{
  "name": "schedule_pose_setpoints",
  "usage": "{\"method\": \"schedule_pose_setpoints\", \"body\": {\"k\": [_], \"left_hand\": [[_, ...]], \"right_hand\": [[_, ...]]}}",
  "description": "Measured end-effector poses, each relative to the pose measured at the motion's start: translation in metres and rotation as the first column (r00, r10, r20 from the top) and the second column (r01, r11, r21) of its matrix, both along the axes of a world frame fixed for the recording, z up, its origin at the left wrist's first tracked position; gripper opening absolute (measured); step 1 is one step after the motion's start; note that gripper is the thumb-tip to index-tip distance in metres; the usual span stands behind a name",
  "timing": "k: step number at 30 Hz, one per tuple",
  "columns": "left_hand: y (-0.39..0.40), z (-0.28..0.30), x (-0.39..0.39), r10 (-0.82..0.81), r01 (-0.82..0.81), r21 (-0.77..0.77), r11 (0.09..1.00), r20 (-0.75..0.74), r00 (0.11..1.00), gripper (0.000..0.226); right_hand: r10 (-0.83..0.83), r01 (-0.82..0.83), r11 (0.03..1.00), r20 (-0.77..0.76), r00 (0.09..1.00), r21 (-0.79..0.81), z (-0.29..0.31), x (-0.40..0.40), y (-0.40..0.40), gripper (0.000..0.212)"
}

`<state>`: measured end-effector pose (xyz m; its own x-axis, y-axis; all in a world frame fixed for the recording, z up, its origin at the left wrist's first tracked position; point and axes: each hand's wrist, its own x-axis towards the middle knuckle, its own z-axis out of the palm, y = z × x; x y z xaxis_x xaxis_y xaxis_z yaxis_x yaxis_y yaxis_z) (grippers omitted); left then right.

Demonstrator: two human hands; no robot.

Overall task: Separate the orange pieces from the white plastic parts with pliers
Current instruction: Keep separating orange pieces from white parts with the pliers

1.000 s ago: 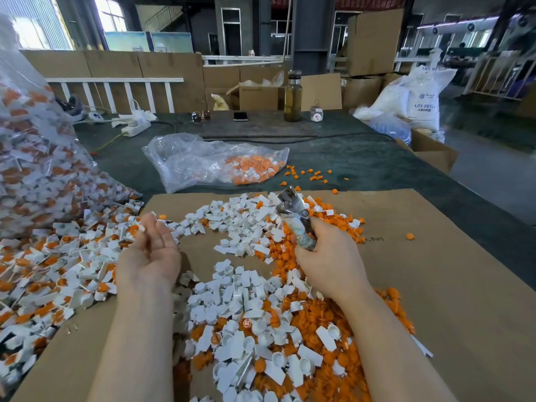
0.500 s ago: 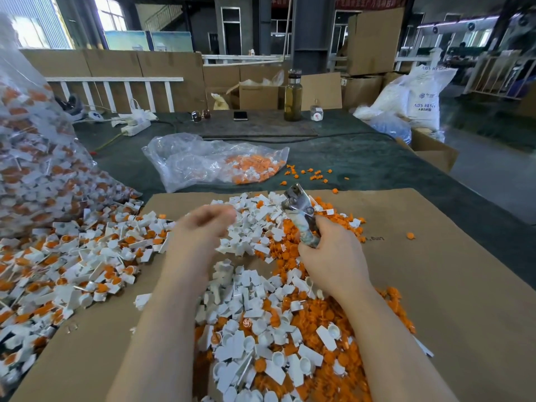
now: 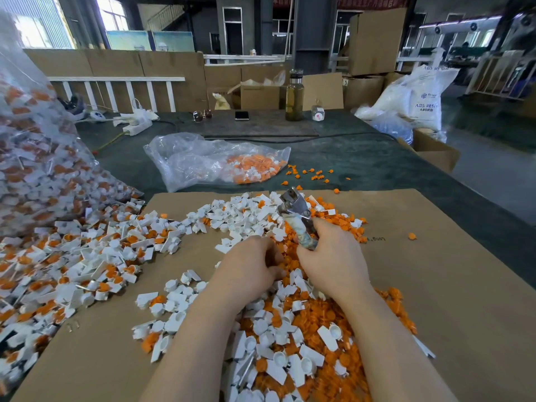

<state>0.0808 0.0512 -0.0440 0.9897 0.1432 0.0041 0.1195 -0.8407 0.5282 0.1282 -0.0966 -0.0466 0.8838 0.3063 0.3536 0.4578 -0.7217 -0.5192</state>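
- The right hand (image 3: 333, 264) is gripping the pliers (image 3: 298, 219) by the handles at frame centre, head pointing up; whether the jaws are parted cannot be told.
- The left hand (image 3: 249, 269) is curling its fingers (image 3: 271, 250) beside the pliers, seemingly pinching a part, hidden from view.
- Unsorted white plastic parts (image 3: 87, 256) with orange pieces (image 3: 293, 265) are lying on the cardboard (image 3: 435, 285) covering the bench (image 3: 362, 161).
- Judged step: feeding a part to the pliers; next, aligning its orange insert between the jaws.
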Motion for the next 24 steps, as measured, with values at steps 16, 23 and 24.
{"method": "schedule_pose_setpoints", "body": {"k": [16,23,24], "left_hand": [[0.007,0.016,-0.012,0.202,-0.081,-0.881,0.466,0.017,0.979,0.008],[0.009,0.016,-0.011,0.159,-0.033,-0.917,0.398,0.033,0.987,0.015],[0.009,0.015,-0.011,0.159,-0.036,-0.906,0.422,0.035,0.987,0.015]], "right_hand": [[0.034,-0.016,0.975,-0.078,0.996,0.22,0.003,0.001,0.001,0.008],[0.13,-0.077,0.918,-0.112,0.985,0.389,0.008,-0.005,0.002,0.015],[0.134,-0.081,0.917,-0.11,0.985,0.391,0.008,-0.005,0.002,0.015]]}}
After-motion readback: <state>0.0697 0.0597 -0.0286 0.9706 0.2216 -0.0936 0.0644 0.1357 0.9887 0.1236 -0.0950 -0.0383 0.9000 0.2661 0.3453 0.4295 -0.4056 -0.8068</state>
